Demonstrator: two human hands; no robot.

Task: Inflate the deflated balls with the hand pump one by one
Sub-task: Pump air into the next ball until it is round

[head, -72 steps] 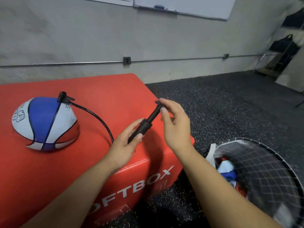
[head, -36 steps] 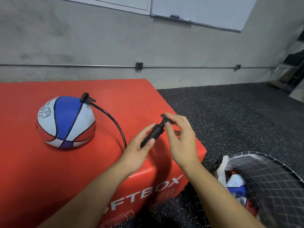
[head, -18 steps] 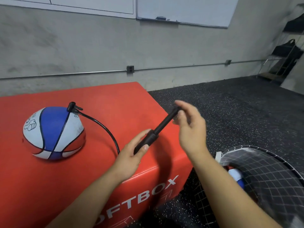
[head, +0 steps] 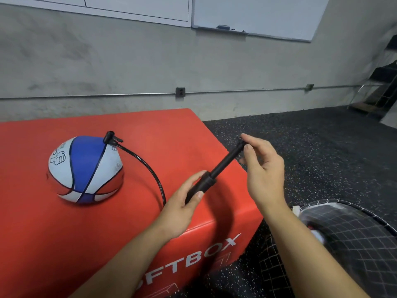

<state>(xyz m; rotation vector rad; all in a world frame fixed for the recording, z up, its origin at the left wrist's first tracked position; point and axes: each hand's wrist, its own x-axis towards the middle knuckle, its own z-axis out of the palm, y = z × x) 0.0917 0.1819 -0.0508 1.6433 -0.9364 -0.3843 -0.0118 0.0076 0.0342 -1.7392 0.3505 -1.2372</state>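
Grey concrete wall (head: 129, 67) backs a red box (head: 53, 222), its white lettering cut off by the left forearm. At lower right a mesh bin (head: 354, 237) runs out of frame, its contents too blurred to name. On the box sits a partly flat ball (head: 86, 168); a hose (head: 150, 168) clipped to its top curves behind the left hand (head: 182, 207). That hand grips the pump (head: 202, 186) barrel, fingers and thumb curled round it. The right hand (head: 264, 168) pinches the handle end, rod drawn out; the handle is mostly hidden by fingers.
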